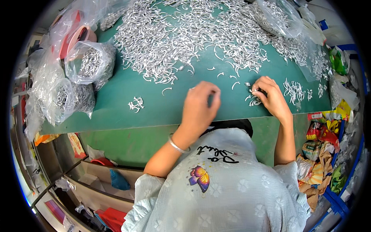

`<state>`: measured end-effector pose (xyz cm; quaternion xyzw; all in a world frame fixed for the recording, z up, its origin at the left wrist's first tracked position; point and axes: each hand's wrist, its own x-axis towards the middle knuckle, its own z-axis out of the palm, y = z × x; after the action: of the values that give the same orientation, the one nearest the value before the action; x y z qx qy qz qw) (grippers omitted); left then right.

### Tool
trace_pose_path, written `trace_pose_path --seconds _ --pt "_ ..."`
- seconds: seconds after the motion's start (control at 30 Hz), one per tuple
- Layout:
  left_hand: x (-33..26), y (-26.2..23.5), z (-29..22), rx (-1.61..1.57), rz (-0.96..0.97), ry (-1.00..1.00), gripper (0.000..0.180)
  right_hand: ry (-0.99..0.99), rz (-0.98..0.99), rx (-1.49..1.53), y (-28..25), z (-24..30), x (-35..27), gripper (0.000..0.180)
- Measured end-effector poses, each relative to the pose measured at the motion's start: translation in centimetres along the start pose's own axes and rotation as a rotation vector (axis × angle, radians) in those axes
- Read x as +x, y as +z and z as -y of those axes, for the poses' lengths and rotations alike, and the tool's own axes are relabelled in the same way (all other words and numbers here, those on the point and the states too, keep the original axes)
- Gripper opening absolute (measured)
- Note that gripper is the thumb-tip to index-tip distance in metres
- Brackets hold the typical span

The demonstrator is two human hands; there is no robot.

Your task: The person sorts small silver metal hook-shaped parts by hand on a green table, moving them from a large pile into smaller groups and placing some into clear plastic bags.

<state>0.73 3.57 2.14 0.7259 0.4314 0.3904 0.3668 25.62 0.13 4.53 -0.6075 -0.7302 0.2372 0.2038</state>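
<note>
My right hand (269,95) is over the green tabletop near its front edge, thumb and fingers pinched on a small silvery curved piece. Just under those fingertips lie several more silvery pieces (255,103). My left hand (201,101) hovers to the left, slightly blurred, its fingers curled in and thumb and forefinger bent together. Whatever it holds, if anything, is hidden. A large spread of silvery curved pieces (166,42) covers the far part of the table. Some single pieces (234,85) are scattered between it and my hands.
Clear plastic bags of silvery pieces (79,96) stand at the left, beside a pink container (83,36). Another filled bag (280,19) lies at the far right. Small piles sit at the right (294,91) and left (136,104). Colourful packets (319,131) crowd the right side.
</note>
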Motion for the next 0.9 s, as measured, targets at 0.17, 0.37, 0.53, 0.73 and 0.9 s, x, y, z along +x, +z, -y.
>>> trace_pose_path --seconds 0.17,0.37,0.53,0.73,0.9 --pt "0.0 5.7 -1.3 0.112 0.110 0.156 0.013 -0.010 -0.066 -0.082 0.0 -1.2 -1.0 0.009" --pt "-0.5 8.5 -1.4 0.068 0.130 0.166 0.016 0.003 0.048 0.086 -1.1 -1.5 -1.2 0.017" --pt "-1.7 6.0 -2.0 -0.064 0.173 0.082 0.023 -0.031 -0.097 0.057 -0.3 -0.5 -0.6 0.019" --pt "-4.8 -1.4 0.4 0.304 -0.158 0.002 0.030 -0.138 -0.105 0.176 2.6 2.9 0.9 0.020" --pt "-5.8 -3.5 2.1 0.258 -0.167 -0.125 0.032 -0.272 -0.039 0.115 7.0 6.7 2.7 0.026"
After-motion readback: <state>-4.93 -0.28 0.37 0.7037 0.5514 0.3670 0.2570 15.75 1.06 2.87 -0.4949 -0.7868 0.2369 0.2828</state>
